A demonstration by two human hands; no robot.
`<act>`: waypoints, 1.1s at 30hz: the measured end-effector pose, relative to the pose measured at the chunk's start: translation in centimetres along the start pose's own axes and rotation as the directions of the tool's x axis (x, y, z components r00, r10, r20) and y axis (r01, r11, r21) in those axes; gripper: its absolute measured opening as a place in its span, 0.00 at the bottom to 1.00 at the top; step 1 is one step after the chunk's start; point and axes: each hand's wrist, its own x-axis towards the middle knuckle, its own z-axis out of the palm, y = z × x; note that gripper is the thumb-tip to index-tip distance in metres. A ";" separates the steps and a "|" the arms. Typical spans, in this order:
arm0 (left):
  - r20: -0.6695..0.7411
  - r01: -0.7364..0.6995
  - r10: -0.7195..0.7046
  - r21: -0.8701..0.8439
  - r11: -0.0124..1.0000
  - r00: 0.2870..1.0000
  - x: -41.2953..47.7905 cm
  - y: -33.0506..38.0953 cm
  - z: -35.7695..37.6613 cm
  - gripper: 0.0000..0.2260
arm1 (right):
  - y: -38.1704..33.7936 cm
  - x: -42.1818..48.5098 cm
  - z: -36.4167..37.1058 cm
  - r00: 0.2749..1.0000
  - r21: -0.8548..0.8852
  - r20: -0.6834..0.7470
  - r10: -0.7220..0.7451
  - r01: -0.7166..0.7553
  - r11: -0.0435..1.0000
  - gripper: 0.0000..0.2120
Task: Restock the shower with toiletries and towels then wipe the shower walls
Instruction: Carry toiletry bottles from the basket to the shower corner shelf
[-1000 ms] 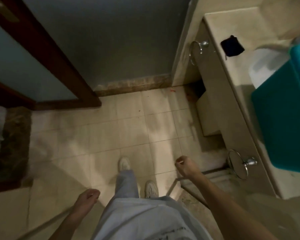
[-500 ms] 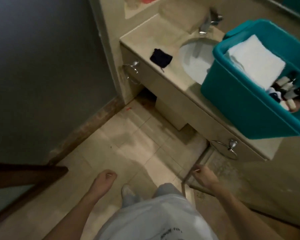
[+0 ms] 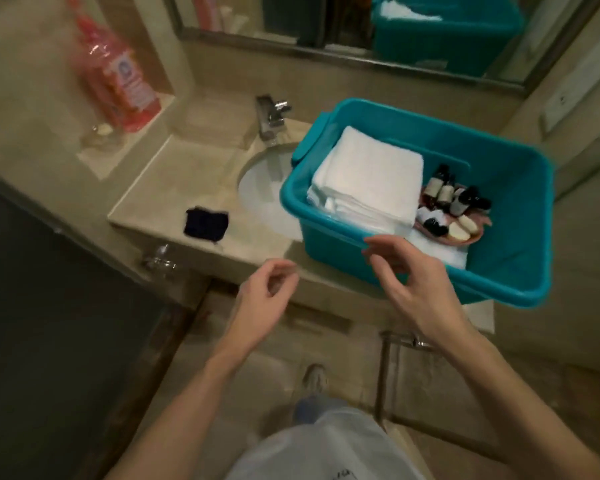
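A teal plastic bin (image 3: 506, 237) stands on the sink counter, partly over the basin. Inside it lie folded white towels (image 3: 368, 181) on the left and several small dark toiletry bottles (image 3: 447, 194) with soap bars on a pink dish (image 3: 465, 233) on the right. My right hand (image 3: 409, 278) hovers at the bin's near rim, fingers loosely spread, holding nothing. My left hand (image 3: 267, 296) is raised in front of the counter edge, fingers relaxed and empty. A small dark cloth (image 3: 205, 223) lies on the counter left of the basin.
A faucet (image 3: 271, 116) stands behind the white basin (image 3: 260, 188). A pink bottle (image 3: 118, 84) sits in a wall niche at the left. A mirror (image 3: 343, 22) runs along the back wall. Towel rings (image 3: 158, 259) hang on the counter front.
The view has swung from the floor up to the sink counter. Both hands have risen from my sides to the counter edge, the right one reaching the bin's rim.
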 end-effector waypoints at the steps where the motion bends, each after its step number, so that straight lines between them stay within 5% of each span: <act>1: -0.009 -0.080 0.080 0.017 0.997 0.997 1.6 2.1 0.6 0.09 | 0.0 1.4 -1.0 0.999 -0.005 -0.045 -0.024 0.024 1.000 0.10; 5: 0.017 -0.373 0.374 0.135 0.918 0.927 7.0 9.0 3.0 0.10 | 2.6 5.7 -4.1 0.993 -0.122 -0.114 0.024 -0.038 0.992 0.12; 8: 0.127 -0.462 0.445 0.189 0.866 0.886 10.8 11.9 5.3 0.12 | 5.6 7.3 -6.1 0.971 -0.188 -0.162 0.177 -0.207 0.960 0.13; 12: 0.349 -0.502 0.399 0.288 0.816 0.848 16.3 13.2 9.4 0.14 | 8.1 7.6 -7.5 0.906 -0.283 -0.211 0.367 -0.415 0.865 0.16; 18: 0.559 -0.572 0.317 0.368 0.733 0.766 22.9 13.6 16.2 0.16 | 10.0 7.2 -8.1 0.837 -0.291 -0.282 0.470 -0.541 0.789 0.16; 33: 0.482 -0.490 0.246 0.485 0.725 0.841 29.9 13.4 22.7 0.19 | 11.1 12.3 -4.9 0.737 -0.382 -0.240 0.632 -0.670 0.637 0.18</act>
